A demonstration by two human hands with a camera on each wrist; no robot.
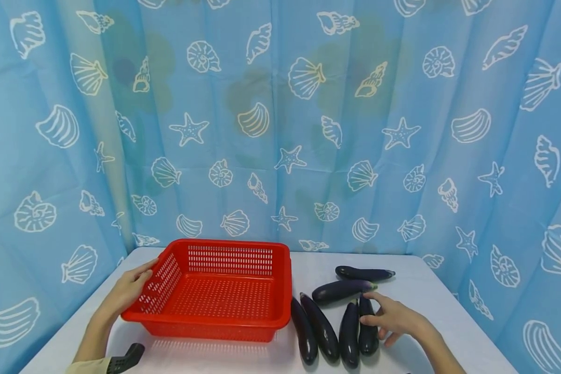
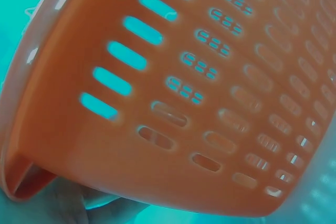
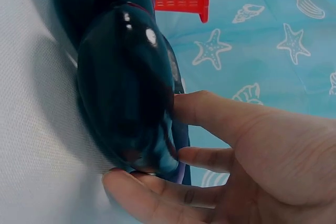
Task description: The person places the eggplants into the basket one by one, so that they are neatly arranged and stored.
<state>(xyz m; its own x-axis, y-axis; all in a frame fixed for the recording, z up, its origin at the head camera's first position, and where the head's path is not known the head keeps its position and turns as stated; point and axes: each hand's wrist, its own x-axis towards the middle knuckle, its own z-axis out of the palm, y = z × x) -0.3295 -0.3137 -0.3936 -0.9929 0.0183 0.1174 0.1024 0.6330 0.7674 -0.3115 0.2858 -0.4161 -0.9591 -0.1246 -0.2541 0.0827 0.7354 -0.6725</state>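
Observation:
My left hand point(image 1: 126, 291) touches the left side of a red plastic basket point(image 1: 205, 332), its fingers extended along the outer wall by the rim. In the left wrist view the slotted basket wall point(image 2: 173, 177) fills the picture, hiding most of that hand point(image 2: 73, 205). At the right, my right hand point(image 1: 395, 317) has thumb and fingers around the upper end of a dark purple eggplant point(image 1: 368, 337). The right wrist view has this eggplant point(image 3: 123, 87) lying on the white cloth, the thumb point(image 3: 194, 106) against its side and fingers point(image 3: 157, 198) by its end.
Several more eggplants lie close by: one upright beside it point(image 1: 349, 337), two slanted ones point(image 1: 320, 327) point(image 1: 304, 330) along the basket, and two crosswise ones point(image 1: 338, 292) point(image 1: 362, 274) farther back. A blue shell-print curtain point(image 1: 280, 130) hangs behind the white table point(image 1: 416, 275).

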